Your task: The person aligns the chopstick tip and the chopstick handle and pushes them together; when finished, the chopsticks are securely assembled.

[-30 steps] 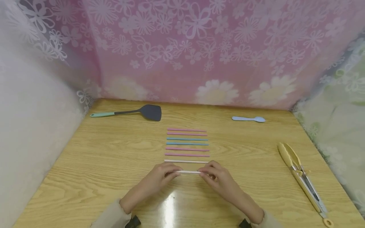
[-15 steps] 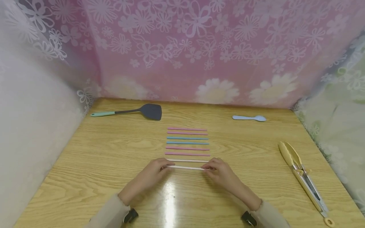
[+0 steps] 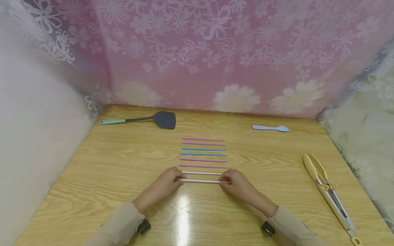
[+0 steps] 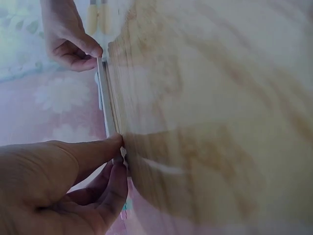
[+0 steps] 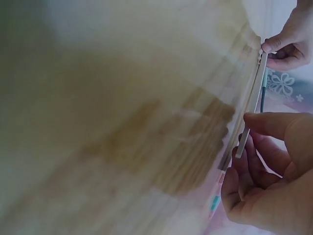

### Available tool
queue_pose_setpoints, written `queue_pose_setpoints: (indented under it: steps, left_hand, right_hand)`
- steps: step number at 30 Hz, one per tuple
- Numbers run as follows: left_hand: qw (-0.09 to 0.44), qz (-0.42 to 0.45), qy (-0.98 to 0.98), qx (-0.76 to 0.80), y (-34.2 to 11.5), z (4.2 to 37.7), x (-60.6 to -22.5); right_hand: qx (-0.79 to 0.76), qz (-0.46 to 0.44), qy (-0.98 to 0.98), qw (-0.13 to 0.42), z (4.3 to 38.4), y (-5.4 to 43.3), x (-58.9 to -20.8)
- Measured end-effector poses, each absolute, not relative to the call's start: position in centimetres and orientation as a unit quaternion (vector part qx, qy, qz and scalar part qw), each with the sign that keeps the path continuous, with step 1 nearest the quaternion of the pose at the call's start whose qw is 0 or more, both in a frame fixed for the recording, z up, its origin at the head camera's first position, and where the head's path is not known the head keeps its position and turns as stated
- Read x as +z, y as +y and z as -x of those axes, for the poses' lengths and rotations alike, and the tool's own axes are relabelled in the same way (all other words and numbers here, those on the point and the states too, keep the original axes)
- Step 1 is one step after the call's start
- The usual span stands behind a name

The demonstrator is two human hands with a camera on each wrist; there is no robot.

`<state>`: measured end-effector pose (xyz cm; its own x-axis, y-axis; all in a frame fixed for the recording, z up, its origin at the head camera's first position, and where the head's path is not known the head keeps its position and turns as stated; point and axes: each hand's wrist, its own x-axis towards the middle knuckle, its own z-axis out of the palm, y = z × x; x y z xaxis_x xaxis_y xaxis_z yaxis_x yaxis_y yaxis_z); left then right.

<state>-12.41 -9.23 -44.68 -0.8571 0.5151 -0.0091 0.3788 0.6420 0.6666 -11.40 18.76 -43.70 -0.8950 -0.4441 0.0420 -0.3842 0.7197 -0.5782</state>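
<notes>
A white chopstick lies crosswise between both hands, low at the table, roughly parallel to the row beyond it. My left hand pinches its left end between thumb and fingers; the left wrist view shows this grip closely. At the other end, my right hand pinches it, with the tip protruding past the thumb in the right wrist view. Just beyond lies a second white chopstick, its ends partly behind the hands. Farther off, the row continues with pink chopsticks and blue chopsticks, all lying flat.
A spatula with a green handle lies at the back left of the wooden table. At the back right is a pale blue spoon. Yellow-tipped tongs lie along the right side. A pink floral cloth hangs behind.
Both hands have slid apart toward the chopstick's ends, exposing more of it. The chopstick has moved slightly forward, closer to the other white one. The row stays in place.
</notes>
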Motion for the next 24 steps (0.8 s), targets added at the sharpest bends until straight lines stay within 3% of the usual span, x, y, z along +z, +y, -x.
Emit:
queue_pose_setpoints:
  steps: [24]
  left_hand:
    - [0.1,-0.224,0.903,0.352,-9.47,11.99,-44.39]
  right_hand:
    - [-0.305,0.23,0.923,0.048,11.43,18.52,-43.83]
